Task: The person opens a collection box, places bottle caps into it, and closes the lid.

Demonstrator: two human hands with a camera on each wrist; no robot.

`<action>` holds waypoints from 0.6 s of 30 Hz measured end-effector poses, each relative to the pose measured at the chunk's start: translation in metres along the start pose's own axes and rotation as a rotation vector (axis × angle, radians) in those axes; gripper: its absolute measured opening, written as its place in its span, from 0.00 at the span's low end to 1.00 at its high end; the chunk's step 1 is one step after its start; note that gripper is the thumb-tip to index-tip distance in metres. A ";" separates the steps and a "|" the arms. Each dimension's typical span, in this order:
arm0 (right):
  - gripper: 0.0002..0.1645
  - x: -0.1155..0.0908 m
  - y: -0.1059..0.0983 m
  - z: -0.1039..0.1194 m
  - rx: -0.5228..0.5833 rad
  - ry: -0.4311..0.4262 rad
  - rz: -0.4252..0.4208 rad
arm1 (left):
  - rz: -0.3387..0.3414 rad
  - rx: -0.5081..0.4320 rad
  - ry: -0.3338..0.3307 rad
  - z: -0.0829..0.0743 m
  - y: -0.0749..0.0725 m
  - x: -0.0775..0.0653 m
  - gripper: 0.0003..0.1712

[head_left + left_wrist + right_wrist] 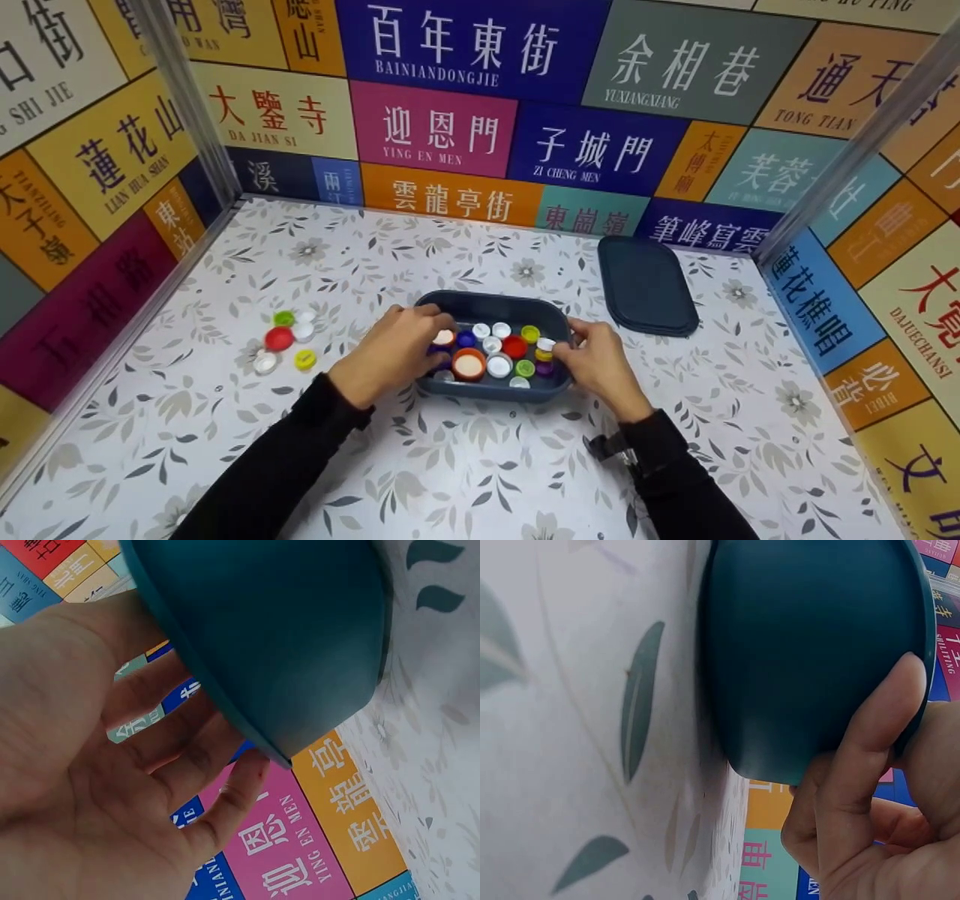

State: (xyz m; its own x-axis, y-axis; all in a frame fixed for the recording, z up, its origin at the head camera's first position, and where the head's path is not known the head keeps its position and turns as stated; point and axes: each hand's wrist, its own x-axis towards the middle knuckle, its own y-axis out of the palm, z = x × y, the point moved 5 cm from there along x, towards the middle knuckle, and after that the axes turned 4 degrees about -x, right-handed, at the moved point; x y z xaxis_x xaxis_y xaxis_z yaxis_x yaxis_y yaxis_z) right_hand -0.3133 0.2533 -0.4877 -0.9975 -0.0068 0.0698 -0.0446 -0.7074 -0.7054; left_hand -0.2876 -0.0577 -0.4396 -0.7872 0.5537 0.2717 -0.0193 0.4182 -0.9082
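A dark blue-green plastic container (491, 394) stands on the table, holding several bottle caps in red, orange, white, yellow, green, blue and purple. My left hand (405, 345) reaches over its left rim, fingers bent down among the caps near a white-and-orange cap (444, 337). In the left wrist view the fingertips pass behind the container's rim (217, 694), so whether they pinch a cap is hidden. At the opposite end my right hand (600, 364) grips the container wall (802, 667). One finger presses its outside, beside a white cap (546, 344) inside.
Left of the container lies a loose group of caps: a red cap (279, 338), a yellow cap (305, 359), a green cap (284, 319) and some white ones. A dark rectangular lid (649, 285) lies at the back right. Printed panels (435, 127) wall in the patterned tabletop.
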 end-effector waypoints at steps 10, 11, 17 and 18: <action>0.37 0.000 0.001 0.000 0.018 -0.001 0.003 | -0.073 -0.037 0.027 0.003 -0.015 -0.005 0.17; 0.37 0.000 0.001 -0.001 0.023 0.001 0.004 | -0.073 -0.042 0.024 0.004 -0.017 -0.005 0.17; 0.38 0.000 0.002 -0.001 0.044 0.010 0.010 | -0.073 -0.061 -0.027 0.011 -0.028 -0.006 0.19; 0.38 0.000 0.002 0.000 0.043 0.009 0.010 | -0.079 -0.061 -0.035 0.013 -0.030 -0.007 0.20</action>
State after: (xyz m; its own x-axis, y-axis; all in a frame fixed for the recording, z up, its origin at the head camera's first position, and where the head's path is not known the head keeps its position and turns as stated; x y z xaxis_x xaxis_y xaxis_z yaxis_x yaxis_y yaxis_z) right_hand -0.3130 0.2524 -0.4891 -0.9984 -0.0075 0.0567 -0.0328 -0.7369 -0.6752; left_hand -0.2892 -0.0837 -0.4180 -0.8058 0.4921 0.3294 -0.0457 0.5029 -0.8631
